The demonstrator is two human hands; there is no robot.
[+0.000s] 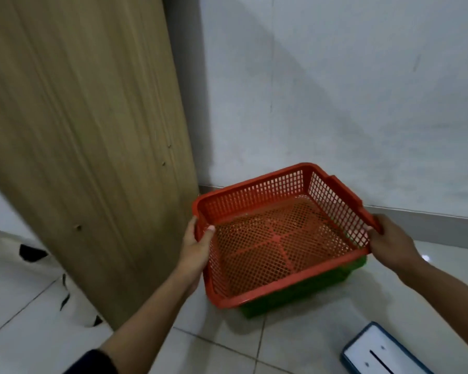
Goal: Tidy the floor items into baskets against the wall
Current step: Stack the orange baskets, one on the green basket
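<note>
An empty orange mesh basket (289,286) is tilted above a green basket (333,279), which sits on the floor by the white wall and shows only along its near and right edges. My left hand (196,247) grips the orange basket's left rim, thumb inside the wall. My right hand (391,240) holds its right rim near the handle. Nothing lies in the orange basket.
A tall wooden panel (87,147) stands immediately left of the baskets. A blue-rimmed white box with a slot (381,352) lies on the tiled floor at the lower right. White fabric with black patches (25,255) lies at the far left.
</note>
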